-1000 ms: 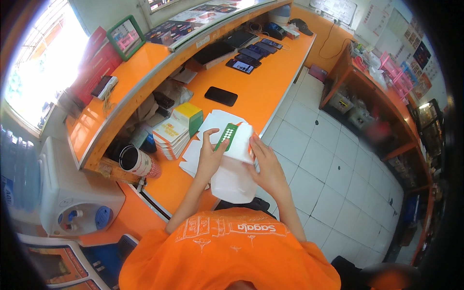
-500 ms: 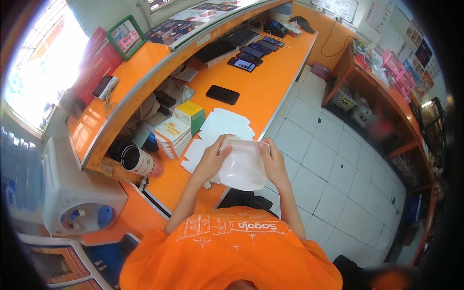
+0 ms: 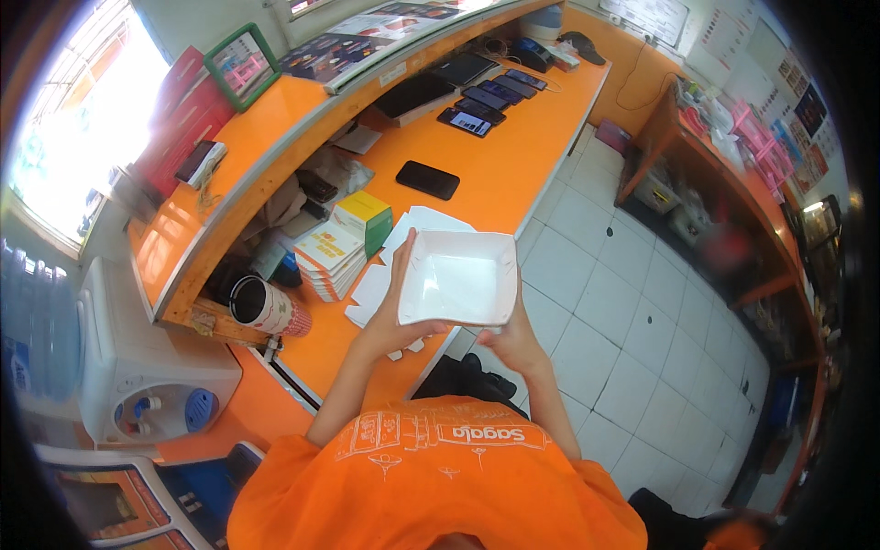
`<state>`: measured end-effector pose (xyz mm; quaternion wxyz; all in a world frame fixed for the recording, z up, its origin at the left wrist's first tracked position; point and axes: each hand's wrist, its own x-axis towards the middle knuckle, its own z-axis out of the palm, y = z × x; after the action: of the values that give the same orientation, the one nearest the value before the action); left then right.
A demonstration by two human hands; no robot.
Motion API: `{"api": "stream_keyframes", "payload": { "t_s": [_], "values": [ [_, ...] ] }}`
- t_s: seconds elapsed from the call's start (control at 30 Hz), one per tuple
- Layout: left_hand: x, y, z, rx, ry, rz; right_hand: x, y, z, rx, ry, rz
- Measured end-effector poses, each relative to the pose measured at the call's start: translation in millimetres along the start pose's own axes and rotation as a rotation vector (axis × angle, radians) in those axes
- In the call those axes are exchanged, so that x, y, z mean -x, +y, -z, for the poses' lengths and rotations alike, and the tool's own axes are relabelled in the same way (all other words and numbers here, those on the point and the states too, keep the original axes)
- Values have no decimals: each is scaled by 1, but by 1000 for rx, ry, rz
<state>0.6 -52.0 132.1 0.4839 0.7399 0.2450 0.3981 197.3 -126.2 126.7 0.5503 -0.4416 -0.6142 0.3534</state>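
Left to right: on the orange tabletop [image 3: 348, 367], flattened white card [image 3: 369, 289] lies partly behind the person's left hand [image 3: 390, 321]. That grip is closed around the box's left side, thumb along its near rim; half a second ago the hand sat higher on it. The white box [image 3: 458, 280], held in the air before the person's chest, has been turned since then: its open mouth now faces up toward the wearer, inside showing. Its mouth looks nearly square, slightly longer side to side. The right hand [image 3: 515, 341] grips the right side, thumb near the front corner, also lower than before.
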Motion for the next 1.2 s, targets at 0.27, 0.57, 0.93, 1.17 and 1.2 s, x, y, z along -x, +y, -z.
{"api": "stream_keyframes", "payload": {
  "t_s": [0.27,0.57,0.93,1.17,1.2],
  "values": [
    [10,-8,9,-469,-19,-30,-17,-10,-29,393,42,-14],
    [30,-31,49,-374,57,-185,-28,-5,-11,-465,-162,-645],
    [39,-38,76,390,552,451,-23,111,-46,-1121,-947,-1130],
    [35,-5,95,206,46,178,-74,141,-92,-424,-1006,-826],
    [32,-3,101,100,13,101,-101,138,-87,-409,-1053,-748]
  ]
}}
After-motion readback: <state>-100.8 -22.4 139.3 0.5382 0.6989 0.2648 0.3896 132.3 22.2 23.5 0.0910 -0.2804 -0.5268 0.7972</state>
